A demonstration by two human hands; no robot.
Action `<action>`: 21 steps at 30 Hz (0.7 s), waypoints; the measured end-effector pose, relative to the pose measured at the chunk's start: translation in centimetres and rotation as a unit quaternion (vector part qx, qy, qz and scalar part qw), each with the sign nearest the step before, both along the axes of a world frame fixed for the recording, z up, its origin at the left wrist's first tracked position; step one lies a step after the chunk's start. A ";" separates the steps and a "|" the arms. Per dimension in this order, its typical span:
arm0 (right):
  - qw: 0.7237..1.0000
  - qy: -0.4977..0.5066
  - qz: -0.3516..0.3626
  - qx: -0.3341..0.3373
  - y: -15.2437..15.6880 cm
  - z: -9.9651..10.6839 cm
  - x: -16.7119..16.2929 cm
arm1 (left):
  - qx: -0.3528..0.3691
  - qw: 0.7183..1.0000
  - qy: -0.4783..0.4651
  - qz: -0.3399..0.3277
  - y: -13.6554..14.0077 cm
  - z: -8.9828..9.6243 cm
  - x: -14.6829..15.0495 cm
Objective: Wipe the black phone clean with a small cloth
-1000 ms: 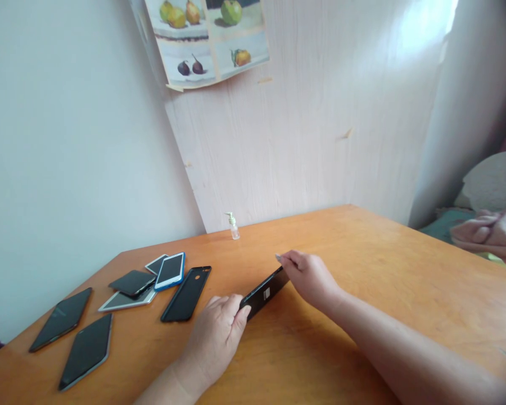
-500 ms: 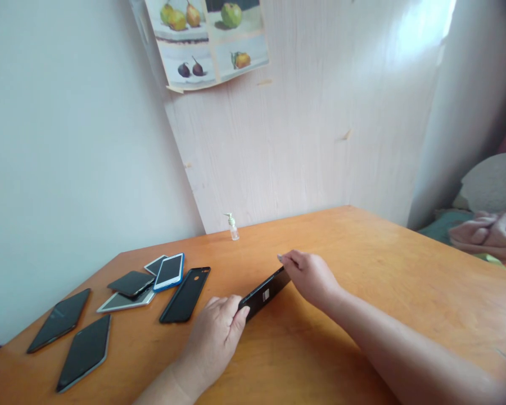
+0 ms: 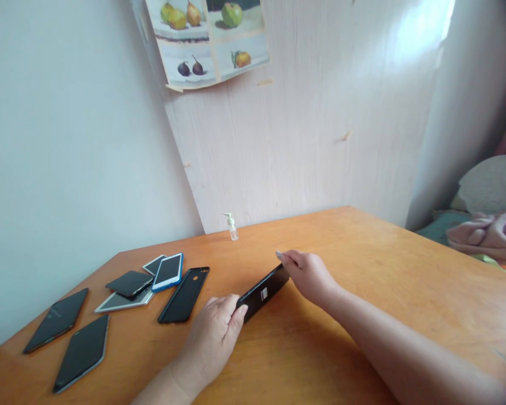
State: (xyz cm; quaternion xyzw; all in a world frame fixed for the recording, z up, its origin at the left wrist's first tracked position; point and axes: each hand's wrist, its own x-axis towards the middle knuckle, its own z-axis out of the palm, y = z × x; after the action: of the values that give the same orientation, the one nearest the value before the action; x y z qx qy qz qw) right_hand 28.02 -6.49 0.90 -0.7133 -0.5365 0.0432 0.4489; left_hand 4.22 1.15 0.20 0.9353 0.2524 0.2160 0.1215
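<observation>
My left hand grips the near end of a black smartphone, thumb on its back and fingers behind. The phone is tilted up on its long edge above the table, and a small white label shows on its back. At the far end my right hand is closed against the phone. A small pale grey thing pokes out at its fingertips, too small to name. Left of my hands lies an empty black phone case, its inside facing up.
On the left of the wooden table lie a blue-edged phone, a dark phone atop a white one, and two more dark phones. A small pump bottle stands at the back edge, by the wall.
The phone's back has turned slightly, and more of the pale thing shows at my right fingertips. Both hands keep nearly the same places; the view has shifted a little.
</observation>
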 end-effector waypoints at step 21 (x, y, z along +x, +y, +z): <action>0.989 0.149 0.010 0.001 1.9 -3.9 1.0 | -0.169 0.979 -0.100 0.047 1.5 -1.1 0.1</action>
State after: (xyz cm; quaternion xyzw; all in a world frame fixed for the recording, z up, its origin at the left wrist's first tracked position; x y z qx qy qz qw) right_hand 28.99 -4.55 -2.97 -0.6931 -0.4703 0.1530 0.5244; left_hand 4.34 2.63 -0.89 0.8622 0.3152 0.2684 0.2919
